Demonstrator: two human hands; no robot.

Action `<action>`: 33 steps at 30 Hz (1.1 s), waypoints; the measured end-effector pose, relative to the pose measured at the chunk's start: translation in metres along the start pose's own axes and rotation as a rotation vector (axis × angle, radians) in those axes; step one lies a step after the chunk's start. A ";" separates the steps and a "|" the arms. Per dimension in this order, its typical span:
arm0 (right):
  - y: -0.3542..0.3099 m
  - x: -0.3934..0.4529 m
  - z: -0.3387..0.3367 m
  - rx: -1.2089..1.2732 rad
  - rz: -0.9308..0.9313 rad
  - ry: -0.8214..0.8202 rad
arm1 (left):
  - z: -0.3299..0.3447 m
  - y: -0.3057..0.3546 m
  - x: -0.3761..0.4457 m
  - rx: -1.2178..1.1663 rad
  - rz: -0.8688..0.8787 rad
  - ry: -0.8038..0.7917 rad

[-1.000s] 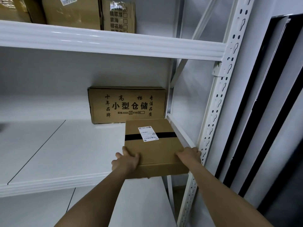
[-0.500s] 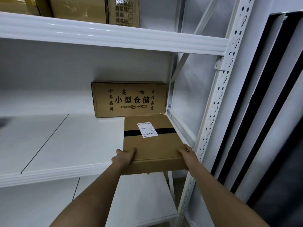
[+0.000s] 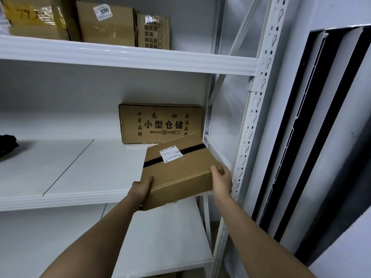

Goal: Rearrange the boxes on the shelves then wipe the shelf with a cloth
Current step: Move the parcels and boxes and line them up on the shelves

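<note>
A flat cardboard box [image 3: 180, 169] with a black tape stripe and a white label sits tilted at the right end of the white middle shelf [image 3: 80, 173], its near part overhanging the shelf's front edge. My left hand [image 3: 141, 189] grips its near left corner, and my right hand [image 3: 220, 177] grips its near right corner. Behind it a printed cardboard box [image 3: 160, 123] stands against the back wall. A dark cloth [image 3: 7, 145] lies at the far left of the same shelf.
Three cardboard boxes [image 3: 106, 25] stand on the upper shelf [image 3: 128, 57]. A perforated white upright [image 3: 251, 127] rises just right of my right hand. A lower shelf [image 3: 160, 237] sits beneath. Dark panels [image 3: 321, 117] lean against the wall at right.
The flat box has turned counter-clockwise and tipped, with its left near corner now lower and off the shelf edge. Both hands kept hold of its corners. The camera view tilted up.
</note>
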State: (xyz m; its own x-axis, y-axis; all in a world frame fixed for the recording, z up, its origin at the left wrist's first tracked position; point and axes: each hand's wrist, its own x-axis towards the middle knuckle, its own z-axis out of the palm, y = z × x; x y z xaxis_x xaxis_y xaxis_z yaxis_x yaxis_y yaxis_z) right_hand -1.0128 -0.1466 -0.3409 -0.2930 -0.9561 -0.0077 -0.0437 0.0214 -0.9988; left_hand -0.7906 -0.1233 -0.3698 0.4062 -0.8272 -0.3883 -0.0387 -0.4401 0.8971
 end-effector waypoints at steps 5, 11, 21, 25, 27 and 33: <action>-0.029 -0.016 0.022 -0.078 -0.106 0.028 | 0.003 -0.004 -0.024 0.561 0.440 0.160; -0.049 -0.035 0.061 -0.167 -0.152 0.051 | -0.007 0.003 -0.040 0.843 0.852 0.125; -0.077 -0.087 0.149 -0.275 -0.229 0.094 | -0.070 0.016 -0.010 0.827 1.044 0.340; -0.076 -0.102 0.180 -0.240 -0.328 0.018 | -0.107 0.024 -0.006 0.670 1.017 0.337; -0.070 -0.104 0.187 -0.108 -0.338 -0.080 | -0.124 0.029 -0.009 0.478 1.002 0.305; -0.062 -0.105 0.206 -0.060 -0.257 -0.278 | -0.173 0.042 -0.003 -0.136 0.746 0.067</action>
State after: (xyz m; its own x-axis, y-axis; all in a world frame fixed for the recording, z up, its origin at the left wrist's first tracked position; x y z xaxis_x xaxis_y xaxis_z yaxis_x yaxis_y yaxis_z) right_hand -0.7830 -0.1081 -0.2885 0.0042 -0.9750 0.2221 -0.1400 -0.2205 -0.9653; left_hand -0.6351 -0.0788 -0.2942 0.3712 -0.8636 0.3412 -0.2139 0.2781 0.9364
